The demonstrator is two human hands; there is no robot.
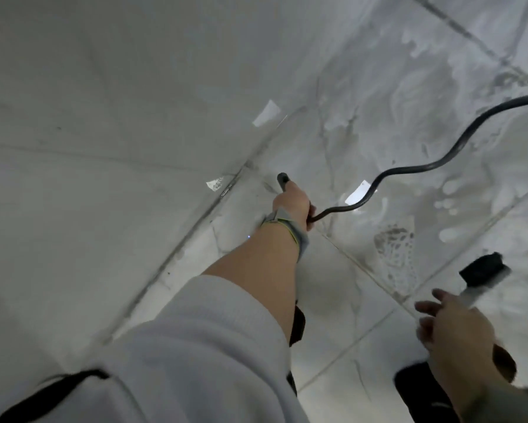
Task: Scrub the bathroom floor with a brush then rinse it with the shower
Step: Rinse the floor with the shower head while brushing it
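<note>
Rinsing begins at the wall edge.
Left hand [291, 206] grips the shower head [282, 180], hose [439, 163] trailing; right hand [452, 325], fingers loose, holds the brush [482, 270] beyond the hose. Sweep foam [409, 96] steadily off the floor [363, 331].

Pale tiled wall [104, 87], soapy marbled floor [409, 148]

No readable text, label, brand, number or sign appears anywhere in this view. The pale grey marble-patterned tiled floor [363, 325] carries only soap foam and a patterned shoe print.
</note>
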